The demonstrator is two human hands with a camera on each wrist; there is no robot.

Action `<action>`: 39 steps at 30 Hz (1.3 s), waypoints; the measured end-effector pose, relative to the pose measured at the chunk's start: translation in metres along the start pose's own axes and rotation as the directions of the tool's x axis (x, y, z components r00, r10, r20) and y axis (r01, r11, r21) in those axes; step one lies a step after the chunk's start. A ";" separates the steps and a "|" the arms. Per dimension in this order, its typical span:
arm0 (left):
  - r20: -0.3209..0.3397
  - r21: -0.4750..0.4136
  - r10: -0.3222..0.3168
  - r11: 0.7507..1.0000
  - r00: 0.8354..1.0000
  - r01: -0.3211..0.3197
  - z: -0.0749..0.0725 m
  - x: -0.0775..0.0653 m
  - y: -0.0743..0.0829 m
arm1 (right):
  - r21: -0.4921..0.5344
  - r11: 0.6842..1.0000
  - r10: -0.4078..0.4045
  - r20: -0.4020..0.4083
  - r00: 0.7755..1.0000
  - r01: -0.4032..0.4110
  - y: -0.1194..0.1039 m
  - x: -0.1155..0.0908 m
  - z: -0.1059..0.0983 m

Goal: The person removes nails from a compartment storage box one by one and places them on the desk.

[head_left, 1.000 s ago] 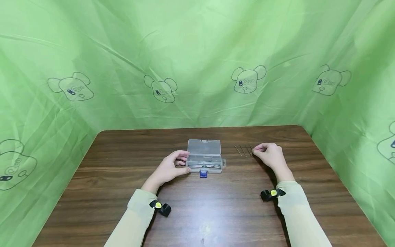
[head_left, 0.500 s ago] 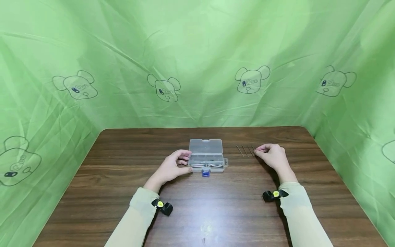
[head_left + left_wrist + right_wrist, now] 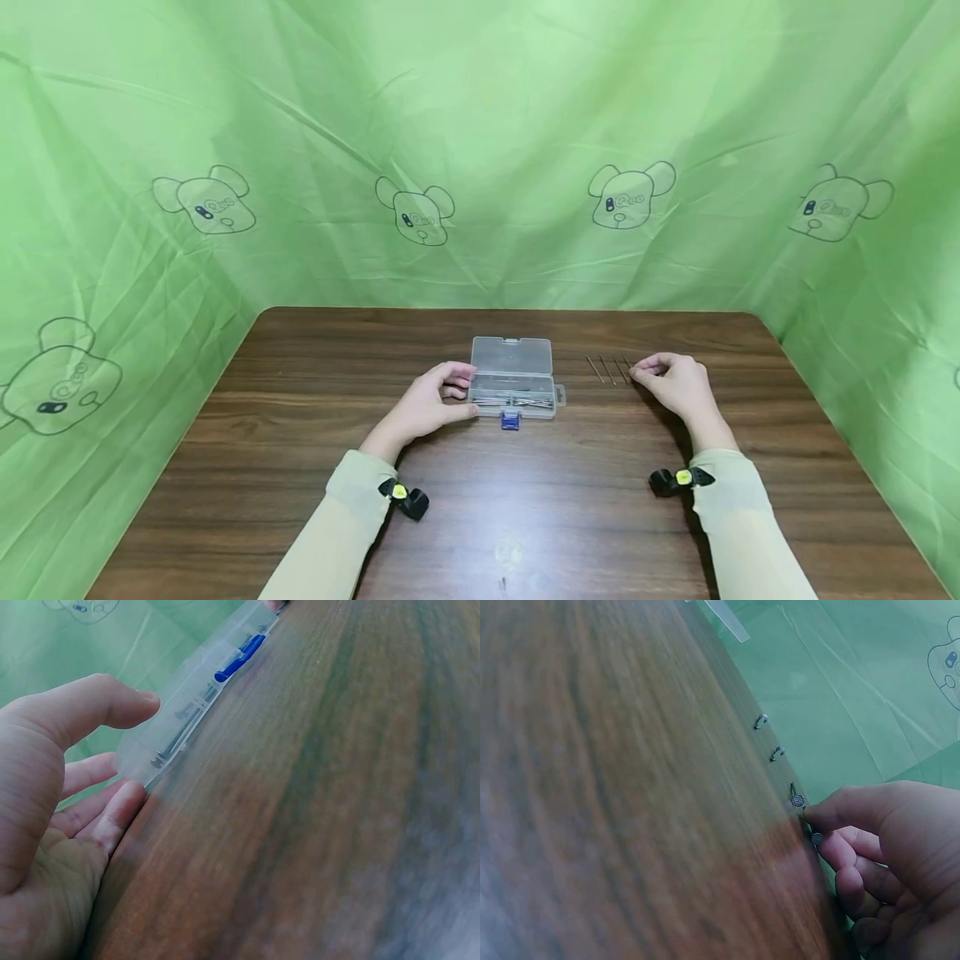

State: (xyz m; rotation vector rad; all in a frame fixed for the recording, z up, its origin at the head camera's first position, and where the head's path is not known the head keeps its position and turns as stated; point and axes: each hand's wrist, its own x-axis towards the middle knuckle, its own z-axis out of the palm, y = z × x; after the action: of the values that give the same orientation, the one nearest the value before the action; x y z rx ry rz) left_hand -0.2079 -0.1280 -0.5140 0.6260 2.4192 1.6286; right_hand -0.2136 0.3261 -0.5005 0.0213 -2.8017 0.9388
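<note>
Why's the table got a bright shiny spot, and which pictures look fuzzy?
Head view: glare low on the table, likely reflected light; left wrist view: fuzzy table grain; right wrist view: fuzzy grain too, nail heads clearer.

Box (image 3: 512,358) on table (image 3: 585,475), nails inside (image 3: 528,403), left hand (image 3: 426,405) at box's left end. Nail row (image 3: 607,371) right of box, right hand (image 3: 680,388) at rightmost nail (image 3: 817,838).

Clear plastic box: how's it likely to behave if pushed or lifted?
The box probably slides rather than tips: it sits low and flat on the table. Its lid may flop if lifted, since it hangs open at the back. The slim metal nails inside could shift or spill if tilted, as the lid isn't over them.
</note>
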 end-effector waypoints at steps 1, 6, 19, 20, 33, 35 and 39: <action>0.004 0.001 -0.002 1.000 1.000 0.002 0.001 0.000 0.000 | -0.002 1.000 0.000 -0.005 1.000 0.000 0.001 -0.001 0.000; 0.016 0.000 -0.016 1.000 1.000 0.016 0.003 0.002 0.000 | -0.002 1.000 -0.017 -0.020 1.000 0.016 0.003 -0.004 -0.003; 0.002 0.001 -0.006 1.000 1.000 0.006 0.005 0.002 -0.001 | 0.148 0.977 -0.163 0.078 0.983 0.150 -0.042 0.003 -0.012; 0.001 0.002 -0.007 1.000 1.000 0.007 0.004 0.002 -0.001 | 0.179 0.970 -0.186 0.096 0.978 0.167 -0.050 0.005 -0.012; -0.011 0.006 -0.021 1.000 1.000 0.021 0.001 0.000 -0.001 | 0.344 0.909 -0.341 0.289 0.895 0.236 -0.125 0.019 0.018; -0.012 0.005 -0.020 1.000 1.000 0.020 0.001 0.000 -0.002 | 0.356 0.905 -0.350 0.304 0.886 0.235 -0.130 0.020 0.025; -0.017 0.000 -0.015 1.000 1.000 0.015 0.001 0.000 -0.002 | 0.351 0.900 -0.367 0.292 0.883 0.258 -0.135 0.020 0.038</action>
State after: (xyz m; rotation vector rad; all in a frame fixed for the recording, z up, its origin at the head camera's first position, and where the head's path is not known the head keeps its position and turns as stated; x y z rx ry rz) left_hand -0.2077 -0.1278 -0.5161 0.5947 2.4299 1.6340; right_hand -0.2301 0.1961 -0.4466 0.7409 -2.7903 1.3783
